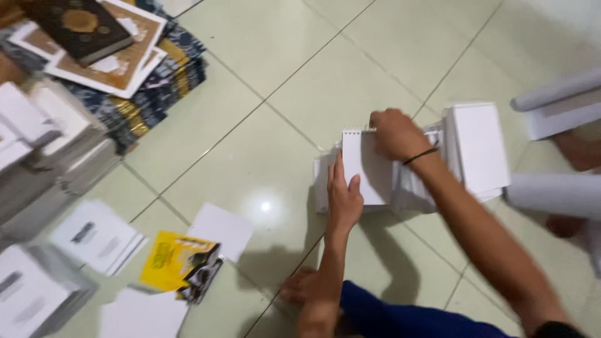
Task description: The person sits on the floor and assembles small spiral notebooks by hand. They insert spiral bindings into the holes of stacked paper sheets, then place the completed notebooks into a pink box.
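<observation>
A white spiral-bound pad [366, 164] stands on the pale tiled floor, leaning among other white pads. My left hand [343, 197] lies flat against its lower left side, fingers together and pointing up. My right hand [394, 133], with a dark band at the wrist, grips the pad's top right corner by the wire binding. Just right of it is a thick white stack of pads [477, 147] lying tilted on the floor.
Patterned dark booklets with a dark book on top [113, 44] are piled at the top left. White stacks [37, 131] line the left edge. Loose white sheets and a yellow leaflet [172, 260] lie at the lower left. Rolled white paper [557, 194] and another person's limbs are at the right.
</observation>
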